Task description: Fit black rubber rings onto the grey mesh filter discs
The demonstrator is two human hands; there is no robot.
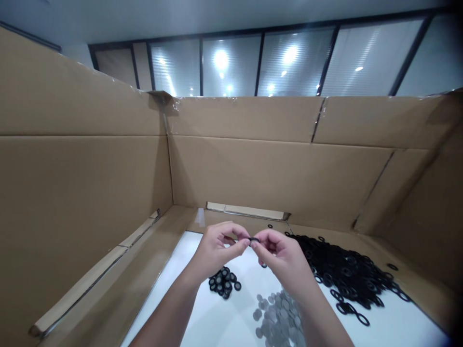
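Between both hands, held up above the white board, is a small black ring (254, 239) seen nearly edge-on. My left hand (219, 248) pinches its left side with thumb and forefinger. Its right side is gripped by the thumb and fingers of my right hand (284, 255). Whether a disc sits inside this ring is hidden. Below the left hand lies a small heap of black rings with grey centres (221, 283). Loose grey discs (278, 318) are spread under my right forearm, which partly covers them. A large pile of plain black rings (343, 272) lies beyond my right hand.
Tall cardboard walls (246, 168) stand at the left, back and right of the white board (202, 318). A cardboard strip (249, 211) lies along the back wall, another strip (108, 265) along the left. A stray ring (392, 266) rests at the right.
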